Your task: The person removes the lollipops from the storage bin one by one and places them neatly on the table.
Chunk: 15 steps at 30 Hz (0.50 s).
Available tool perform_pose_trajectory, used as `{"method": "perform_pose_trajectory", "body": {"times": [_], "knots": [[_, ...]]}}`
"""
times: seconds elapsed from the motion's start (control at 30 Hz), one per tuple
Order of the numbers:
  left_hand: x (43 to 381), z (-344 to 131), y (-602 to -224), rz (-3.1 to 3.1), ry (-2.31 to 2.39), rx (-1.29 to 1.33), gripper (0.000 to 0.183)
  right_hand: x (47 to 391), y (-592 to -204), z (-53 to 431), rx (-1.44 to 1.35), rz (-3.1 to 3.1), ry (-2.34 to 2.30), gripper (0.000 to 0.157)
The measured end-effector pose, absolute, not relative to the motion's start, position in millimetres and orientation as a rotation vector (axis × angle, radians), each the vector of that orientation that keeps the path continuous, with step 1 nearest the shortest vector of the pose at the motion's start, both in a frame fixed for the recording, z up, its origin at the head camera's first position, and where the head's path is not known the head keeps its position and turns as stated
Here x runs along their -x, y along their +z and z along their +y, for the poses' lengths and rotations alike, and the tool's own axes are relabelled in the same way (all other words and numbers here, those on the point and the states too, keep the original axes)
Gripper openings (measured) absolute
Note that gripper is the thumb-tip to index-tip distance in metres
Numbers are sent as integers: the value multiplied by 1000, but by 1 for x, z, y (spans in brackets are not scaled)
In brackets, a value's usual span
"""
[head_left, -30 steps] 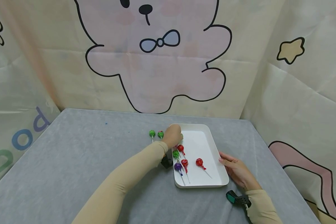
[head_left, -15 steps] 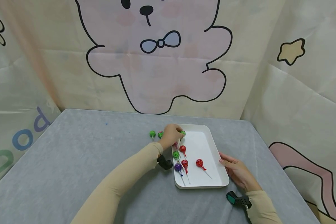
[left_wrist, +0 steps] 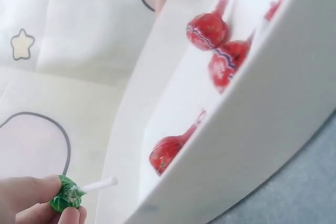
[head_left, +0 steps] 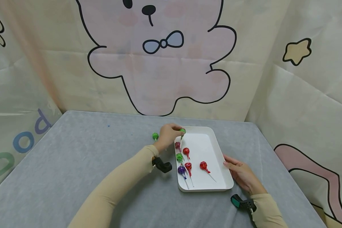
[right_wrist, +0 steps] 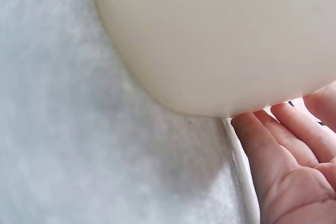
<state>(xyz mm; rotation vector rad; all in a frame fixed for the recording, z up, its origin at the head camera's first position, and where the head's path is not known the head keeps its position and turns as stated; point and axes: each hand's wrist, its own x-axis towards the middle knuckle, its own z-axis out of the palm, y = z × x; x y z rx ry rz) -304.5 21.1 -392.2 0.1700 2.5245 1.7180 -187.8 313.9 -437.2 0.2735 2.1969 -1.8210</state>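
My left hand [head_left: 168, 136] pinches a green lollipop [head_left: 182, 130] between thumb and fingers, over the far left corner of the white tray [head_left: 208, 139]. In the left wrist view, its white stick [left_wrist: 100, 184] points toward the tray. Along the tray's left side lie red lollipops [head_left: 186, 151], another green lollipop [head_left: 179, 157] and a purple lollipop [head_left: 181, 170]. One red lollipop [head_left: 203, 165] lies apart, nearer the middle. My right hand [head_left: 243, 174] touches the tray's right side, its fingers [right_wrist: 257, 135] fairly straight against the wall.
A green lollipop [head_left: 155, 136] lies on the grey tablecloth [head_left: 111, 142], left of the tray and just behind my left hand. A printed fabric backdrop [head_left: 171, 72] stands behind the table and at both sides.
My left hand, with the green lollipop, has moved left and slightly away from me, and now covers a lollipop on the table. One red lollipop shifted slightly right. The right hand stays put.
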Motion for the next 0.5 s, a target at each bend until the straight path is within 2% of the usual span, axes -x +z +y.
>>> {"method": "perform_pose_trajectory", "body": {"times": [0.5], "knots": [[305,-17,-389,2473,1821,-92,25,187,-437,314,-234,2201,-1799,68]]}}
